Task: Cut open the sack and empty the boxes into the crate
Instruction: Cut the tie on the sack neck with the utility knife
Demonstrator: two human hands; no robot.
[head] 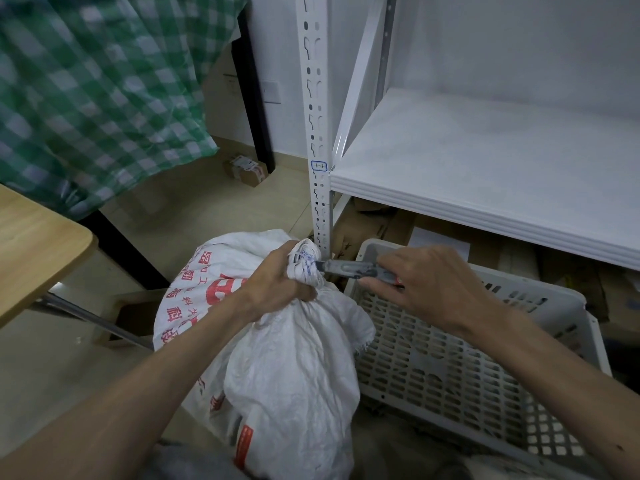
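Note:
A white woven sack [291, 368] with red printing stands on the floor between my arms, its neck bunched and tied. My left hand [277, 282] is shut around that bunched neck. My right hand [429, 282] holds a grey utility knife [349, 268], and the blade tip touches the tied neck just right of my left fingers. A grey perforated plastic crate [519, 296] sits on the floor to the right of the sack, under my right forearm, with nothing visible inside it. The boxes inside the sack are hidden.
A white metal shelf unit [485, 188] stands behind the crate, its upright post [318, 133] just beyond the sack. Cardboard boxes [377, 223] lie under the shelf. A wooden table corner [38, 244] is at left, a green checked cloth [97, 84] hangs above, a small parcel [246, 169] lies on the floor.

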